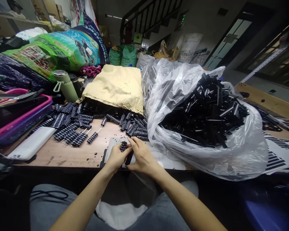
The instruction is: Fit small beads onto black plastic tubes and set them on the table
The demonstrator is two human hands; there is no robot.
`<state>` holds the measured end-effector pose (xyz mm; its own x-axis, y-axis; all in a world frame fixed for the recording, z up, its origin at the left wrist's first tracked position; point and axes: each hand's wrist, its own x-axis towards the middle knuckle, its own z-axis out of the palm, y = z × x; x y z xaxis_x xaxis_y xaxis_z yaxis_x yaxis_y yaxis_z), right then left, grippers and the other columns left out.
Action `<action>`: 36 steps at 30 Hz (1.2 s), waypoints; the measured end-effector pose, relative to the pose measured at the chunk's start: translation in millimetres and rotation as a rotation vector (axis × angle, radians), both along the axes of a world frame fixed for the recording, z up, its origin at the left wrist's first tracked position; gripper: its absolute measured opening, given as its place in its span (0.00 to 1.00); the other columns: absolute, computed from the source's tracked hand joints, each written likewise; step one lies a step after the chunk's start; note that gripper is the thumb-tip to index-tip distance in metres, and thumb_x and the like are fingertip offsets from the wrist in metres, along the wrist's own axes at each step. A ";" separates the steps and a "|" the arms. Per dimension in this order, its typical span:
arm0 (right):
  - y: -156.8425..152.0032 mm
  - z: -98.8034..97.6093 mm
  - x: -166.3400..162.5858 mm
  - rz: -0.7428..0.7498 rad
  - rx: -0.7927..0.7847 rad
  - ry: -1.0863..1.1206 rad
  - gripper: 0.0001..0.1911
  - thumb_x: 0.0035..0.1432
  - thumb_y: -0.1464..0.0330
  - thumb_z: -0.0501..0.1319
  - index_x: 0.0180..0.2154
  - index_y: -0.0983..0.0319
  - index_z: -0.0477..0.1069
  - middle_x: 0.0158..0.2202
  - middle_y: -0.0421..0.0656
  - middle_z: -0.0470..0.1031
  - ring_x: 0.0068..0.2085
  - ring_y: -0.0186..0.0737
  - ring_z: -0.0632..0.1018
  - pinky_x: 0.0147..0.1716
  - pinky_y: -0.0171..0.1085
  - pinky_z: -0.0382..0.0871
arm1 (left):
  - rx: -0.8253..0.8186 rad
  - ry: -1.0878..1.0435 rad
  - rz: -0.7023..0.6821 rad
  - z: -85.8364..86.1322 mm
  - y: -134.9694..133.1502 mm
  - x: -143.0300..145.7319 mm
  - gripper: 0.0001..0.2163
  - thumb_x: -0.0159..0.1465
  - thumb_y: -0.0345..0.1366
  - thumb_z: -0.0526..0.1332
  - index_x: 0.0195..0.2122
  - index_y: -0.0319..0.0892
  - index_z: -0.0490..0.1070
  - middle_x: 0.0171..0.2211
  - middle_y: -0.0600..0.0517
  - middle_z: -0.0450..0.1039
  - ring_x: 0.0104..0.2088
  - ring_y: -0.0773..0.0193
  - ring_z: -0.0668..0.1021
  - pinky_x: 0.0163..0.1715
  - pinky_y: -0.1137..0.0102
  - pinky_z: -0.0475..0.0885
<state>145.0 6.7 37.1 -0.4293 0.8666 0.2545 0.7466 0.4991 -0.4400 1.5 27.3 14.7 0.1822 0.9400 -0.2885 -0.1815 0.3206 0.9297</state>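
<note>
Hands: left hand [115,158] and right hand [142,157] meet at the near edge of the worktop [69,154], above the person's lap.
Left hand: closed around a striped cylinder [123,146], held upright in the fingertips.
Right hand: fingers bent, tips right beside the cylinder's top; whether they grip it I cannot tell.
Black tube [129,158]: short, showing between the two hands; which one holds it I cannot tell.
Loose pile [72,123]: many more striped cylinders spread over the worktop, left of and behind the hands.
Yellow sack [115,85]: behind the pile, mouth facing it.
Clear bag [231,150]: right of the hands, heaped with black tubes.
Green flask [65,84]: upright, left of the sack.
</note>
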 end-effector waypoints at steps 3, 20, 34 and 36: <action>-3.4 -1.9 0.2 0.007 -0.068 0.122 0.54 0.36 0.64 0.67 0.61 0.64 0.39 0.59 0.54 0.50 0.60 0.50 0.53 0.57 0.48 0.52 | -0.018 -0.197 -0.035 2.1 -0.5 -5.3 0.20 0.52 0.48 0.60 0.39 0.38 0.67 0.19 0.58 0.64 0.13 0.76 0.62 0.10 0.80 0.55; -4.9 -14.6 -16.1 0.160 -0.099 0.273 0.55 0.35 0.69 0.67 0.60 0.65 0.35 0.61 0.55 0.45 0.62 0.48 0.50 0.59 0.46 0.49 | -0.162 -0.247 0.105 12.3 -6.8 1.5 0.13 0.53 0.42 0.59 0.34 0.37 0.67 0.18 0.56 0.66 0.14 0.68 0.70 0.13 0.75 0.65; 5.6 -60.2 -56.2 -0.106 -0.064 0.130 0.46 0.38 0.71 0.63 0.58 0.68 0.45 0.55 0.56 0.55 0.57 0.51 0.58 0.56 0.48 0.53 | 0.556 0.636 0.050 -46.5 -10.6 -29.2 0.18 0.58 0.36 0.55 0.50 0.41 0.66 0.40 0.45 0.67 0.42 0.58 0.71 0.44 0.60 0.67; 2.3 -64.2 -52.7 -0.157 -0.016 0.039 0.42 0.41 0.72 0.63 0.57 0.67 0.47 0.55 0.56 0.56 0.57 0.50 0.58 0.55 0.48 0.54 | 0.784 0.898 -0.001 -59.1 -13.1 -36.8 0.18 0.60 0.31 0.52 0.51 0.39 0.64 0.40 0.43 0.66 0.44 0.56 0.69 0.46 0.58 0.66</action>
<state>92.3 9.1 -27.1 -0.2782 0.9264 0.2537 0.7972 0.3700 -0.4770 -35.4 14.3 -44.4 0.2095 0.9170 0.3394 0.6341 -0.3917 0.6667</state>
